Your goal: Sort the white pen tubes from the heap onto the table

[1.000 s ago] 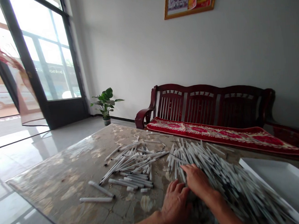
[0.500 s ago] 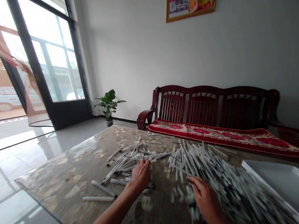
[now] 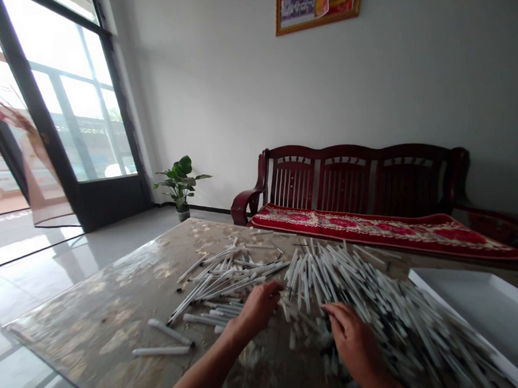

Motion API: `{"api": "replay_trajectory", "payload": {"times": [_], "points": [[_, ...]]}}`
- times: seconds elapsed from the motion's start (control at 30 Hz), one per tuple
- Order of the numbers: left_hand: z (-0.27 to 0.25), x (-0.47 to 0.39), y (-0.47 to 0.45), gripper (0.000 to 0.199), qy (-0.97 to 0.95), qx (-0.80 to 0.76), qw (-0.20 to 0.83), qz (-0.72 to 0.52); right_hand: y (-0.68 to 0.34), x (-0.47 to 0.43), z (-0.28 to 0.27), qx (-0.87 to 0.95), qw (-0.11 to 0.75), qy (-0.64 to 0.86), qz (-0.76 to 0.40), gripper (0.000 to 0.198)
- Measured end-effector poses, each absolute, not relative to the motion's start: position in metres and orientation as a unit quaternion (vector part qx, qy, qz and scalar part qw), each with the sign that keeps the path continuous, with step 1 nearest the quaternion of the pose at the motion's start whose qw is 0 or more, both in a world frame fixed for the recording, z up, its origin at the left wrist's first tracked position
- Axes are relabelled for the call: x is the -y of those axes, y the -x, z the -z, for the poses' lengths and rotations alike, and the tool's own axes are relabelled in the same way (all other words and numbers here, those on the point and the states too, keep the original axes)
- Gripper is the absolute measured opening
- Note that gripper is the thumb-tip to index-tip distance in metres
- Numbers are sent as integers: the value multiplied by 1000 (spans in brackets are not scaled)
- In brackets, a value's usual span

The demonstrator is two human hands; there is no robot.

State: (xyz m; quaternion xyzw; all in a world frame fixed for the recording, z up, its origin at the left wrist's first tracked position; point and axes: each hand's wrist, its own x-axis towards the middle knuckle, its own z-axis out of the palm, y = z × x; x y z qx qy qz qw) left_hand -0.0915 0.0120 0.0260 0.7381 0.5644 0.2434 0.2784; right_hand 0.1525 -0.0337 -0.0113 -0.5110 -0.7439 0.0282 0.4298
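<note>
On the table lies a large heap of white pens (image 3: 365, 287), with short pale caps or pieces (image 3: 296, 329) along its near left side. My left hand (image 3: 261, 305) is at the left edge of this heap, fingers curled and pressed together over the short pieces. Whether a piece is in its fingertips is hidden. My right hand (image 3: 356, 340) rests against the heap's near side, thumb and fingers close together; what they hold, if anything, I cannot make out. Left of my left hand is a looser group of white pens with dark ends (image 3: 220, 278). Two pens (image 3: 161, 351) lie apart nearer me.
A shallow white box (image 3: 489, 303) stands at the right of the patterned table (image 3: 95, 321). Behind it is a dark red wooden bench (image 3: 354, 176) with a red patterned cover (image 3: 349, 226). A potted plant (image 3: 180, 184) stands near the glass door (image 3: 78, 111).
My left hand has moved right, from the loose pens to the edge of the big heap. My right hand stays nearly in place. The view has shifted slightly.
</note>
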Motion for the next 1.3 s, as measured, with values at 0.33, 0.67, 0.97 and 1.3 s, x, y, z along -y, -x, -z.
{"api": "replay_trajectory", "payload": {"times": [0.33, 0.67, 0.97, 1.3], "points": [[-43, -31, 101, 48, -840, -533, 54, -91, -128, 48, -2, 788, 291, 542, 16, 28], [-49, -37, 93, 27, -902, -426, -67, 19, -131, 46, 7, 785, 324, 527, 15, 30], [-46, -33, 86, 21, -907, -406, -107, 18, -132, 44, 13, 792, 352, 497, 33, 32], [-44, -65, 81, 28, -842, -516, 42, -148, -139, 40, 18, 800, 365, 474, 49, 37]]}}
